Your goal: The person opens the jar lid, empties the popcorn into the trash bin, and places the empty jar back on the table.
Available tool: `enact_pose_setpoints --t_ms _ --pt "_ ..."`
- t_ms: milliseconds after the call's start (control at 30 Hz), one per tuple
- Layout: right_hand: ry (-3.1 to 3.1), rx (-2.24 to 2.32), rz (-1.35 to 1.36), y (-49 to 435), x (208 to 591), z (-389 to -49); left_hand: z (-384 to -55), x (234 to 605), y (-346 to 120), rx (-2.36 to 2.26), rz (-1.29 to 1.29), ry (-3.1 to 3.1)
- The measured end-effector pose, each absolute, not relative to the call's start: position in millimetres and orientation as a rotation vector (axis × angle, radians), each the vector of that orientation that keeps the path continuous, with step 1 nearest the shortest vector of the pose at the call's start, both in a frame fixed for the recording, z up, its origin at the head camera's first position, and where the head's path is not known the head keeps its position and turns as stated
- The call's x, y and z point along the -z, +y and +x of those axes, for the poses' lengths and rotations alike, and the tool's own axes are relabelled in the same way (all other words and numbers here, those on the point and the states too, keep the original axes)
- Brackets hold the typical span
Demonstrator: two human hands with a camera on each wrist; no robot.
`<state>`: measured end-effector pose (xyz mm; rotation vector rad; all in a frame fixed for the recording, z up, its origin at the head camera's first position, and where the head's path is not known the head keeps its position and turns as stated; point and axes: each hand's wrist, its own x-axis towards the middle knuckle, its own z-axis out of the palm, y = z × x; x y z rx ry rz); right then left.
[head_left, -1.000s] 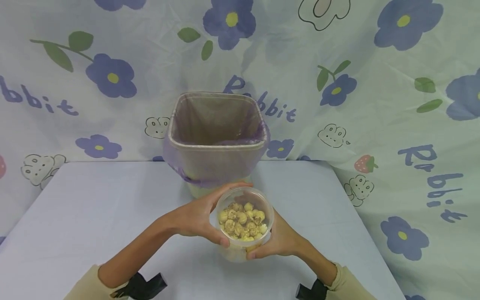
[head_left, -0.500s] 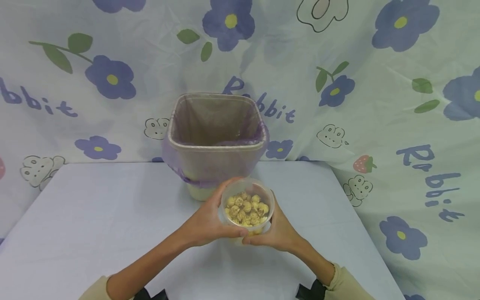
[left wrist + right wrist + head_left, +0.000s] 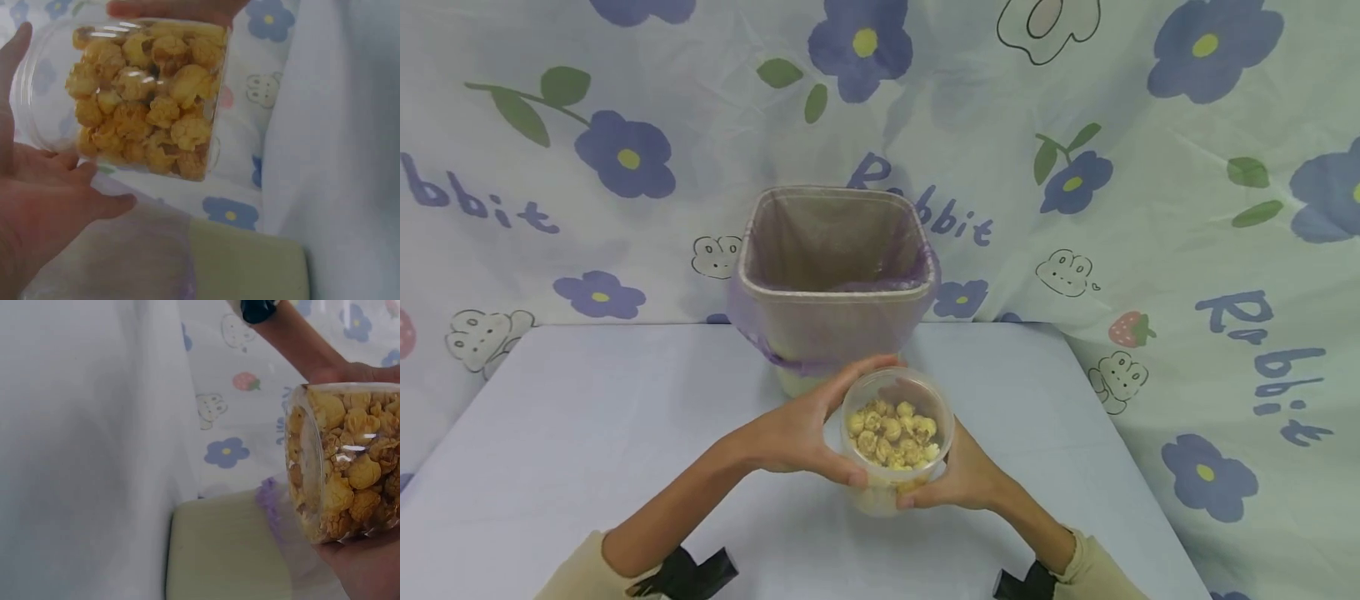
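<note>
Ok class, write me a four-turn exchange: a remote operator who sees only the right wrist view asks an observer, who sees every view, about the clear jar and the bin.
Operator: I see popcorn in the jar, but its upper end is out of frame. Is it filled to the top?
Observer: No, the left wrist view shows clear space between the popcorn and the rim.
Operator: I get only the lower part of the bin. Is there a lid on it?
Observer: No, the head view shows its mouth uncovered.

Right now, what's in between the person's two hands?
A clear jar with popcorn in it: the left hand grips one side, the right hand the other. The head view shows this.
</note>
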<state>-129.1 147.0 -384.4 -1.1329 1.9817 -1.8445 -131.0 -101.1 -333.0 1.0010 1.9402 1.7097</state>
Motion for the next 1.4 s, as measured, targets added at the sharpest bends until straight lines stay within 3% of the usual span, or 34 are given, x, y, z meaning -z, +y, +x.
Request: enact_pose_setpoints --t_ms 300,633,1067,1400 --pt "2.018 1.861 -1.133 147.1 385.9 -129.8 -126.3 338.6 -95.5 -1.77 0.964 2.051" --pt "2.13 1.914 -1.013 147.4 388.4 -130.0 -108.7 341.5 -75.5 -1.858 0.661 2.284" --pt "1.982 1.858 -1.107 146.8 390.4 -129.9 -136.8 341.1 -97.4 -1.764 0.974 1.893" --pt "2.101 1.897 -1.022 146.8 395.0 -130.5 -120.9 352.1 -80.3 -1.904 0.785 2.142"
